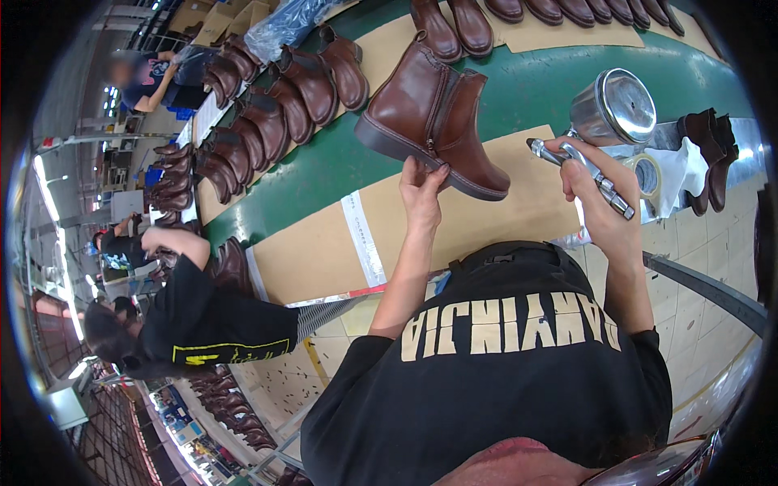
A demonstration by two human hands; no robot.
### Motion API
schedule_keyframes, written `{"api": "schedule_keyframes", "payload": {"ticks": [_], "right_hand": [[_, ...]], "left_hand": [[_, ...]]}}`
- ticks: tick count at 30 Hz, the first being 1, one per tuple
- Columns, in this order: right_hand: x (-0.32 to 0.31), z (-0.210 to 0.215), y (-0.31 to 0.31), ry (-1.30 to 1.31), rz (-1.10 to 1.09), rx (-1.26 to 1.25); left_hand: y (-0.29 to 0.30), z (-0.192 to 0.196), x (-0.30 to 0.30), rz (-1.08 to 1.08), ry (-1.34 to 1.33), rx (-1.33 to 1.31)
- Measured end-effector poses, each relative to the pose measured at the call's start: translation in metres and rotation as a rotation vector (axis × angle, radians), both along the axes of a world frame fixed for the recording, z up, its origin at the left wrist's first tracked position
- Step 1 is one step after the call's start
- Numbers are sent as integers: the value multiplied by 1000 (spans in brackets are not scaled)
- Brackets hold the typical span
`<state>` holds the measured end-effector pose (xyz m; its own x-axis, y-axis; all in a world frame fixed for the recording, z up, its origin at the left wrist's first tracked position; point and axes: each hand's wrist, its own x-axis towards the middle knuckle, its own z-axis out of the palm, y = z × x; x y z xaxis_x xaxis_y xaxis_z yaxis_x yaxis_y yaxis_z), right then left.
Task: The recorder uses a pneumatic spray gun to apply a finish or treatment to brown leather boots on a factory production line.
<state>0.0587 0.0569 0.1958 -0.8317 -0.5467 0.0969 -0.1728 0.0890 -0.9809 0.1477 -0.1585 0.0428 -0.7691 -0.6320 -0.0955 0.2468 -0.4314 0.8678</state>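
Note:
A brown leather ankle boot point(429, 113) with a side zip is held up over the cardboard-covered table. My left hand point(423, 188) grips it by the sole near the middle, with the toe pointing to the lower right. To the right of the boot, my right hand point(598, 190) is closed round a metal spray gun point(585, 162). The gun's silver cup point(608, 105) sits above that hand, and its nozzle points left toward the boot, apart from it.
Rows of brown boots point(263, 121) line the table's left side and far edge. A tape roll point(646, 174) and dark boots point(709, 154) lie at right. On the left, a co-worker in black point(215, 316) stands close to the green table point(519, 77). A metal rail point(705, 287) runs at right.

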Motion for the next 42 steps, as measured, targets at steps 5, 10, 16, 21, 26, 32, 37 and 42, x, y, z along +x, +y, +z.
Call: {"api": "schedule_keyframes", "payload": {"ticks": [5,10,16,21,26,32,37,42], "right_hand": [[4,-3,-1,64,19,-3],[7,-1,-2,93,54,-5],[10,7,0,10,149,32],[4,-1,5,-21,-1,-9],[0,0,3,-110,-20,-66],[-16,-2,9,-71,-105,-151],[-24,-24,2,-129,-97,-140],[-26,-43,0,-214,-100,-55]], "left_hand": [[-4,-10,-1,52,-41,-82],[-2,-4,-7,89,-15,-74],[-6,-4,-3,36,-66,-82],[-17,-36,2,38,-134,206],[-40,-17,3,42,-28,380],[-42,69,12,-365,436,498],[-40,35,25,-288,221,474],[-55,-18,27,-150,-255,103]]}}
